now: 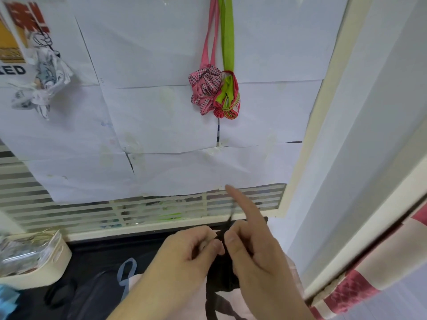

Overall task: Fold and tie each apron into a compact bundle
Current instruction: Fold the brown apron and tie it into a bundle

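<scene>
Low in the frame, your left hand [191, 248] and right hand [249, 248] both pinch the black apron's strap [220, 236], apparently cinching its knot.

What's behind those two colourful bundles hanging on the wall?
Behind the pink checked bundle and the green-and-red bundle are taped white paper sheets. The spot directly behind them and whatever their straps hang from are out of sight.

White paper sheets [161, 116] cover a louvred window [69, 211]. Cream frame [323, 112] at right. Red-and-cream curtain [360, 285] at lower right.
</scene>
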`<move>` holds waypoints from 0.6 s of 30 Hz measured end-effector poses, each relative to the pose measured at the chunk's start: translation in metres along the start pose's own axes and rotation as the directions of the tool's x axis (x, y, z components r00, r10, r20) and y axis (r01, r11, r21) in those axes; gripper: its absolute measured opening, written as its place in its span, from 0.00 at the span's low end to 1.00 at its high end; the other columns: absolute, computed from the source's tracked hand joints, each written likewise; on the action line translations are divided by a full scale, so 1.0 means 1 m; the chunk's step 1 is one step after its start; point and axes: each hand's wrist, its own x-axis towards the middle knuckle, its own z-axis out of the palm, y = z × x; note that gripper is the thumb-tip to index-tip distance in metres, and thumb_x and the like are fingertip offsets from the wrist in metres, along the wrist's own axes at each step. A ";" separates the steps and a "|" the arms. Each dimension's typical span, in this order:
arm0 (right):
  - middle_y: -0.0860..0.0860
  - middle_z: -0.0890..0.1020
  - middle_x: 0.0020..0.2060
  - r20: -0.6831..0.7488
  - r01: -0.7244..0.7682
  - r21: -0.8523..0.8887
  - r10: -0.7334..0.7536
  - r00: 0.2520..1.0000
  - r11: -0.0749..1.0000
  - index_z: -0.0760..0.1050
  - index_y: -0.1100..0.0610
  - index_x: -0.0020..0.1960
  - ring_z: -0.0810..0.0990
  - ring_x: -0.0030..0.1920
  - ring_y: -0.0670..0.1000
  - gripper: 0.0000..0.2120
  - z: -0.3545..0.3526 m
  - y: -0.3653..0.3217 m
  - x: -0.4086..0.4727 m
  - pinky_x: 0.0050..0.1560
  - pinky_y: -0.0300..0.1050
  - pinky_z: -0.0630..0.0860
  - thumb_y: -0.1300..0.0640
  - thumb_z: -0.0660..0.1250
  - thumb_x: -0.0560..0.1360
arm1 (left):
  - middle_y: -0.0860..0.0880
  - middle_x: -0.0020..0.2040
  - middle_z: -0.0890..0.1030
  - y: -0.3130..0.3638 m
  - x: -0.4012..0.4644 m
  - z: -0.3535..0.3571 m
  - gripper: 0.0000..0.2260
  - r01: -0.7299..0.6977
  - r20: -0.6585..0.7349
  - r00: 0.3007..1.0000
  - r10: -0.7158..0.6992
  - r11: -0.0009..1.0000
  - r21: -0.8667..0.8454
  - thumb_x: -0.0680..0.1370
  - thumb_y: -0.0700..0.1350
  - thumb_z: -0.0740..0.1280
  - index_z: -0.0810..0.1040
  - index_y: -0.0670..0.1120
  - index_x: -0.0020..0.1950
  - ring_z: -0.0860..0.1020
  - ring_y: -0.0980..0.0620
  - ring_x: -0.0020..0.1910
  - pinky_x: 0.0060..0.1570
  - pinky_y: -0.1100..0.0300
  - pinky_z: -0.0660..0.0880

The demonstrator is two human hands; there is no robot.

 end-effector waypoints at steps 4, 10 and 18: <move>0.49 0.76 0.39 0.048 0.117 -0.284 -0.108 0.993 0.952 0.56 0.22 0.75 0.77 0.39 0.45 0.37 0.002 -0.006 -0.002 0.41 0.27 0.71 0.60 0.63 0.83 | 0.54 0.35 0.80 0.006 -0.003 -0.009 0.09 0.008 0.018 1.000 -0.008 0.999 0.046 0.83 0.51 0.67 0.81 0.57 0.43 0.80 0.53 0.37 0.44 0.54 0.79; 0.41 0.79 0.40 -0.065 -0.040 -0.413 0.014 0.998 0.910 0.73 0.44 0.41 0.78 0.46 0.43 0.12 0.016 0.016 0.008 0.43 0.35 0.71 0.47 0.60 0.83 | 0.57 0.38 0.75 0.006 -0.012 -0.022 0.10 -0.032 0.048 0.998 0.030 0.998 0.046 0.78 0.40 0.71 0.83 0.56 0.51 0.78 0.55 0.40 0.54 0.53 0.82; 0.45 0.72 0.29 -0.065 -0.103 0.063 0.107 0.992 0.993 0.75 0.51 0.34 0.69 0.31 0.47 0.16 0.013 0.012 0.009 0.36 0.42 0.67 0.50 0.67 0.81 | 0.57 0.44 0.85 0.010 -0.011 -0.022 0.11 -0.023 -0.420 0.908 0.018 1.000 -0.006 0.76 0.40 0.75 0.85 0.58 0.44 0.84 0.58 0.47 0.45 0.62 0.83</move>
